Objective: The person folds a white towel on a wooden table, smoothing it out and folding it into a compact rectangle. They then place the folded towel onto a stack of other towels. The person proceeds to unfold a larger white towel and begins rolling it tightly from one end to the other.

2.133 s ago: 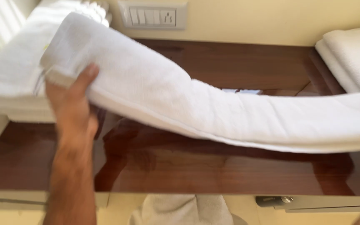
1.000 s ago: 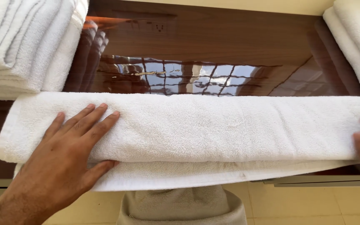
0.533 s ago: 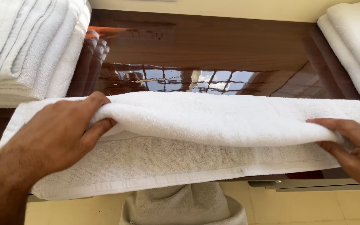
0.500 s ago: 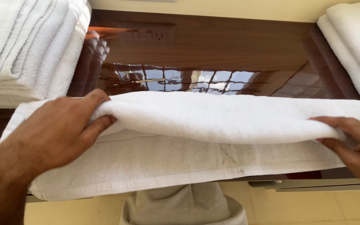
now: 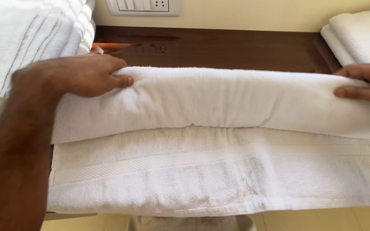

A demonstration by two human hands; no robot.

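- One white towel (image 5: 219, 171) lies across the dark wooden table (image 5: 236, 47), its far half folded over.
- Left hand (image 5: 80, 75) grips the fold.
- Right hand (image 5: 367, 83) pinches the other end.
- Two towel stacks: left (image 5: 26, 38), right (image 5: 360, 34).
- One wall switch plate (image 5: 144, 6).

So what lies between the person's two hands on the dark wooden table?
Head view: only the long white terry towel, its folded upper layer spanning from left hand to right hand.

Glossy dark wooden table (image 5: 236, 49) under a long white towel (image 5: 219, 171), stacked folded towels (image 5: 26, 47) at both ends.
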